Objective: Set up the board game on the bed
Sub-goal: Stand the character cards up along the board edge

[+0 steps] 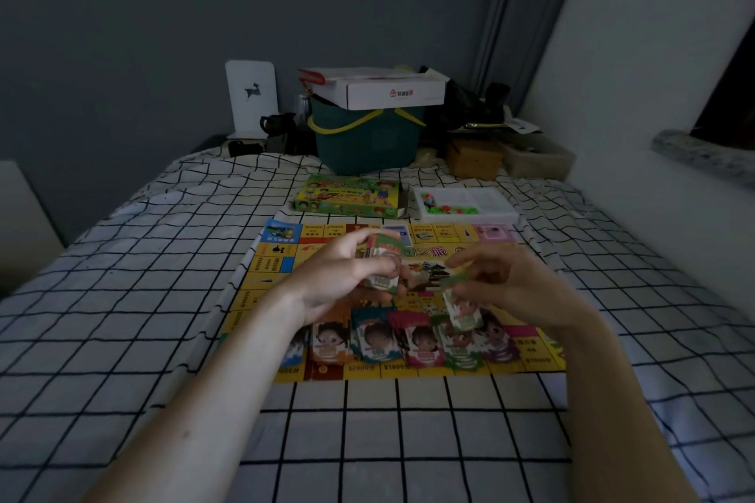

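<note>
Left hand [347, 272] grips a stack of play-money notes [382, 263], fingers curled round it, thumb on top; a "1000" shows on the near face. Stack sits above the board's centre, clear of the surface. Right hand [506, 282] pinches a single green note [459, 300] betw thumb and fingertips; the note hangs down, bent, its lower end w/ a cartoon face just over the row of piles. Both grips closed on paper, the two hands near each other but not touching.

Game board [269, 278] lies flat on the bed [163, 298], yellow w/ printed squares round the edge, thin like folded card or paper; pink corner square far right, blue one far left. Along its near edge a row of money piles [408, 339]: orange, teal, pink, green, purple, each w/ a cartoon child's face; the leftmost pile is partly hidden by the left forearm. Bedsheet is white w/ a black grid, wrinkled toward the far end.

Beyond the board: game box [347, 196], green, glossy card, end flap open; beside it on the right a white plastic tray [490, 204] w/ small green and pink pieces in its left compartment, too small to make out. Further back a dark teal basket [367, 143] w/ yellow handle, a white carton [392, 92] on top. Dark clutter right of the basket is unclear. Board text blurred, centre artwork mostly covered by the hands.
</note>
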